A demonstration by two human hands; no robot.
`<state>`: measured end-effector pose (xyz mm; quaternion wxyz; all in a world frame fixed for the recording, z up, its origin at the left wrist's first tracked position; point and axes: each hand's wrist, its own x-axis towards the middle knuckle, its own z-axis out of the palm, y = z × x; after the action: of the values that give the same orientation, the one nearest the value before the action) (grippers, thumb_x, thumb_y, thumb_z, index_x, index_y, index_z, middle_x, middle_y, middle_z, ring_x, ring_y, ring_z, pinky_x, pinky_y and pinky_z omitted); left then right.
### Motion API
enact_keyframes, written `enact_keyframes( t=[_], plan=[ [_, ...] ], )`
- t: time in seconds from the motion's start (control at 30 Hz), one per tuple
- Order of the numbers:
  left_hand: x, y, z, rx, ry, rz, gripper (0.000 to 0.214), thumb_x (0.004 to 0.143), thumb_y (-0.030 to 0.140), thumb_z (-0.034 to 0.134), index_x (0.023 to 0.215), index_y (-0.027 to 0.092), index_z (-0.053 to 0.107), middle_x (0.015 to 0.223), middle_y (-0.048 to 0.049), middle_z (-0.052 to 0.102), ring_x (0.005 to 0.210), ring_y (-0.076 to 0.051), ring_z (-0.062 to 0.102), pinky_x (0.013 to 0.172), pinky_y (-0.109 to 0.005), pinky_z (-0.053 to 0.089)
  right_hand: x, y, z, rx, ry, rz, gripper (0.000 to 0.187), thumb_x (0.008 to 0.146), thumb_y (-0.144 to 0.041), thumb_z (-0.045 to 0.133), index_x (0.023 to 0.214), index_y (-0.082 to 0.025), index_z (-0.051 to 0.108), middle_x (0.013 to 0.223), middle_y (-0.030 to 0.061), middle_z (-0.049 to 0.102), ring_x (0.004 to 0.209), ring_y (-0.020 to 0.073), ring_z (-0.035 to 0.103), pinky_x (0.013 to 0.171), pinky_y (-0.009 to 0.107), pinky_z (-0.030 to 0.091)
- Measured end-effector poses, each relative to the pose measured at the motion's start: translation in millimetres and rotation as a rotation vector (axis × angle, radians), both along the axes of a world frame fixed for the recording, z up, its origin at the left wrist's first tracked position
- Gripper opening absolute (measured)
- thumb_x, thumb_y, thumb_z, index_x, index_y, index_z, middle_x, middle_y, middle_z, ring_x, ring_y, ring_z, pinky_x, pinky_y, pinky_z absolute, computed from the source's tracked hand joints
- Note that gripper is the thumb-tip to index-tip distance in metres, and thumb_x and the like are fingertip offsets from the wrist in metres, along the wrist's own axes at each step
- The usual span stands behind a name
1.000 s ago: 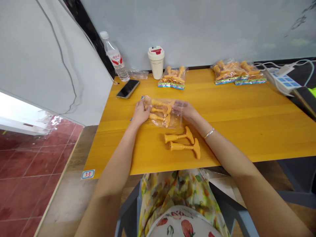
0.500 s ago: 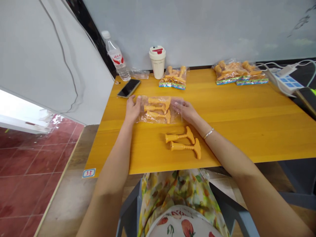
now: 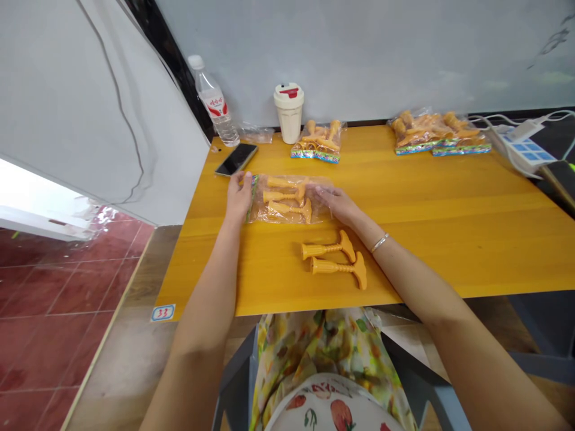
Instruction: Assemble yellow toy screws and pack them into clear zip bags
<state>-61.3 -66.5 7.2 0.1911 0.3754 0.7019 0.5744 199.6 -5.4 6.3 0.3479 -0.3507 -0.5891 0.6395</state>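
Observation:
A clear plastic bag (image 3: 287, 216) lies flat on the table, with several orange T-shaped plastic handles (image 3: 287, 196) inside it. My left hand (image 3: 239, 194) pinches the bag's left end, beside a green printed strip. At the right end, my right hand (image 3: 336, 202) reaches in with its fingers stretched under the clear film, close to the top handle's crosspiece. Glare on the film partly hides the fingertips. Two loose orange handles (image 3: 330, 246) lie nearer to me, side by side, below my right hand.
A phone (image 3: 236, 159), water bottle (image 3: 218, 114) and lidded white cup (image 3: 288, 114) stand or lie at the back left. Filled bags of orange handles (image 3: 318, 141) lie beside the cup, more filled bags (image 3: 435, 133) at back right. A power strip (image 3: 525, 148) with cables is far right.
The bag's left end has come out from under my left fingers, so the green strip now shows. My right fingers have shifted slightly. The two loose handles stay put.

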Motion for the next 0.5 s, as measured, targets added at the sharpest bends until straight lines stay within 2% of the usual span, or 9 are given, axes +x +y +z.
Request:
enact_keyframes(
  t=[0.1, 0.27, 0.5],
  plan=[
    [0.3, 0.2, -0.5, -0.007, 0.001, 0.001, 0.038, 0.093, 0.052, 0.054, 0.115, 0.021, 0.057, 0.133, -0.0122, 0.061, 0.126, -0.025, 0.058, 0.115, -0.04, 0.04, 1.9, -3.3, 4.3, 0.057, -0.016, 0.06, 0.031, 0.087, -0.048, 0.069, 0.109, -0.026, 0.076, 0.129, 0.0021, 0.071, 0.132, 0.0224, 0.057, 0.122, 0.042, 0.034],
    [0.2, -0.1, 1.5, -0.007, 0.014, 0.021, 0.035, 0.094, 0.049, 0.054, 0.114, 0.021, 0.058, 0.132, -0.0117, 0.062, 0.126, -0.024, 0.058, 0.114, -0.037, 0.041, 2.2, -2.4, 4.3, 0.117, -0.091, 0.007, 0.037, 0.089, -0.047, 0.067, 0.117, -0.023, 0.074, 0.138, 0.0063, 0.065, 0.134, 0.0239, 0.055, 0.122, 0.043, 0.033],
    [0.9, -0.4, -2.3, -0.012, 0.011, 0.01, 0.04, 0.094, 0.052, 0.053, 0.116, 0.02, 0.058, 0.133, -0.0125, 0.062, 0.126, -0.025, 0.058, 0.112, -0.039, 0.042, 2.5, 1.1, 0.4, 0.243, -0.158, 0.195, 0.05, 0.091, -0.055, 0.062, 0.133, -0.027, 0.064, 0.15, 0.0052, 0.054, 0.143, 0.024, 0.045, 0.122, 0.047, 0.031]
  ],
)
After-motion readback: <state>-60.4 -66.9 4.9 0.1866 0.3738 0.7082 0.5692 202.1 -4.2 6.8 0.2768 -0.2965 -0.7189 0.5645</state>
